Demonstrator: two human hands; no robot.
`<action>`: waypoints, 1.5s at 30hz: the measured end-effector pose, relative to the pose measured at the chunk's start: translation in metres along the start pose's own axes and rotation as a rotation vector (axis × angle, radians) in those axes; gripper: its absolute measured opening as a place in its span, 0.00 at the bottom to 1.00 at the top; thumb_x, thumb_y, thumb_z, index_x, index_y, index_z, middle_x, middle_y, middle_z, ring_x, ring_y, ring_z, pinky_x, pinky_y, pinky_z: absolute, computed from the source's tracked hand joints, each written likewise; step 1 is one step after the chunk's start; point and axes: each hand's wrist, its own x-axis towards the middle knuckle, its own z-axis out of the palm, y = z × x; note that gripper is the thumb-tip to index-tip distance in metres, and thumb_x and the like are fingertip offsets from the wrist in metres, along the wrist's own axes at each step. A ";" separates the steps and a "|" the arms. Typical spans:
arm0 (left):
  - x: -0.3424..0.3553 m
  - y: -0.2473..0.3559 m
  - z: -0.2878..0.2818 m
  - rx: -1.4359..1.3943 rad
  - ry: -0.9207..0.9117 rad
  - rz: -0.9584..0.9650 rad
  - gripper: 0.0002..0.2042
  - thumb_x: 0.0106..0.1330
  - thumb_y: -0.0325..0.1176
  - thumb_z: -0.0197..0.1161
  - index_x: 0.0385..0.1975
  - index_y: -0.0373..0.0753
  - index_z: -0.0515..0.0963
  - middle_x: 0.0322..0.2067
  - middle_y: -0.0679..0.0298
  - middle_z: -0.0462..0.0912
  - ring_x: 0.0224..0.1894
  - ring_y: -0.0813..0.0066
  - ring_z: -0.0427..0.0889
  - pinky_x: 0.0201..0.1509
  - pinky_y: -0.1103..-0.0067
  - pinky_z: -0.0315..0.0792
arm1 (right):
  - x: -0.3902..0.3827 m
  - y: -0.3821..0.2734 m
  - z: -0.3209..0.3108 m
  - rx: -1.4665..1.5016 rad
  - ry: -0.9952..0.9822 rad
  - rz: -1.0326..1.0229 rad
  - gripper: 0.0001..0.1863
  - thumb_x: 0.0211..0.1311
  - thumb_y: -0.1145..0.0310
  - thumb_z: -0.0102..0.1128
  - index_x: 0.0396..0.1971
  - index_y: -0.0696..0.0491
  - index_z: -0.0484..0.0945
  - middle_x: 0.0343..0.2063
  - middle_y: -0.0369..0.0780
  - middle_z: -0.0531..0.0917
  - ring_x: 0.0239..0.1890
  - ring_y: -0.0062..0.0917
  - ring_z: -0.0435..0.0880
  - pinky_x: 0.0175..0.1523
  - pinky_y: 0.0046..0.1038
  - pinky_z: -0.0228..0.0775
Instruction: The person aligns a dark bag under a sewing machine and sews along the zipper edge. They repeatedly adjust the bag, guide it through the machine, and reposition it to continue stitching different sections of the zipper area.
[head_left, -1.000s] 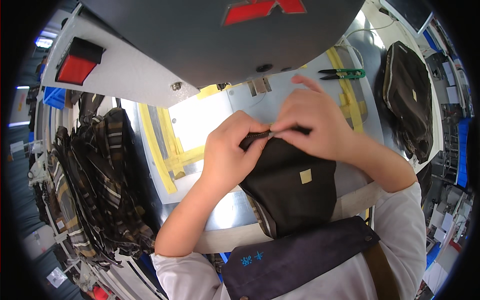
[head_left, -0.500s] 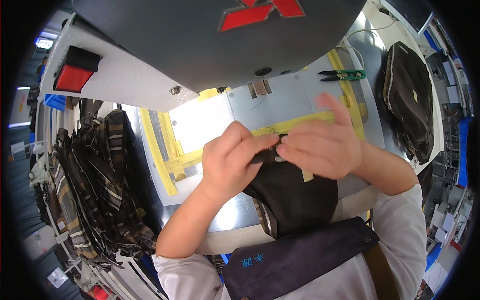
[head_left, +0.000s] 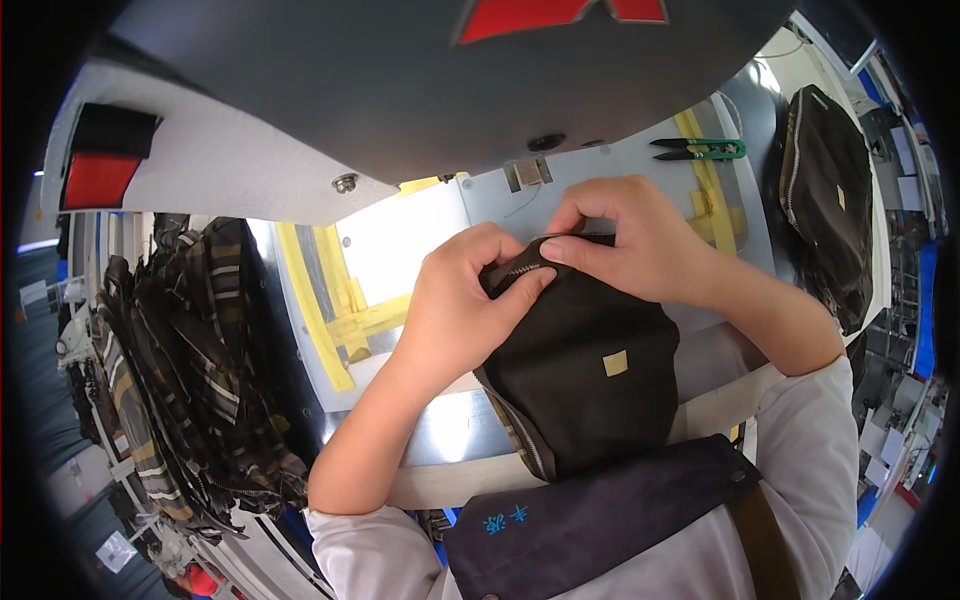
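Observation:
A dark fabric bag piece [head_left: 560,390] with a zipper along its edge drapes from the worktable toward my apron. A small pale yellow square patch [head_left: 615,364] shows on its face. My left hand [head_left: 462,300] pinches the top edge between thumb and fingers, beside a short stretch of zipper teeth [head_left: 520,268]. Just to the right, my right hand [head_left: 640,240] grips the same top edge, thumb in front and fingers behind. Both thumbs are close together. The bag piece's lower left side shows more zipper and a striped lining. What lies behind the held edge is hidden.
A large dark grey machine head [head_left: 380,110] hangs over the far side of the metal plate [head_left: 400,245], which is bordered with yellow tape. Green-handled thread snips [head_left: 715,149] lie at the far right. Another zipped dark piece [head_left: 830,200] rests beyond them; striped fabric pieces [head_left: 200,360] are heaped at left.
My right hand has turned from loosely spread fingers to a pinch on the top edge. The bag piece has been raised and spread flatter, uncovering the whole yellow patch. The view has shifted slightly.

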 end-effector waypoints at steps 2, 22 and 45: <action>0.000 -0.001 0.000 0.045 0.023 0.054 0.10 0.53 0.30 0.71 0.23 0.33 0.75 0.19 0.65 0.71 0.22 0.80 0.66 0.27 0.80 0.63 | 0.000 0.001 0.000 0.019 -0.004 0.006 0.11 0.56 0.65 0.65 0.28 0.58 0.80 0.21 0.40 0.82 0.23 0.24 0.77 0.30 0.25 0.68; 0.004 -0.006 0.003 -0.031 0.053 0.101 0.07 0.57 0.28 0.67 0.25 0.32 0.77 0.22 0.65 0.72 0.22 0.79 0.68 0.27 0.80 0.63 | -0.004 0.003 0.001 -0.009 0.102 -0.014 0.09 0.55 0.67 0.65 0.27 0.57 0.80 0.22 0.41 0.81 0.24 0.29 0.79 0.31 0.28 0.69; 0.060 -0.005 0.003 0.438 0.340 0.049 0.07 0.56 0.31 0.62 0.25 0.32 0.79 0.20 0.57 0.81 0.24 0.59 0.81 0.32 0.70 0.73 | 0.062 0.019 -0.026 -0.488 -0.028 0.235 0.10 0.48 0.64 0.60 0.26 0.54 0.82 0.26 0.42 0.83 0.33 0.37 0.82 0.39 0.35 0.73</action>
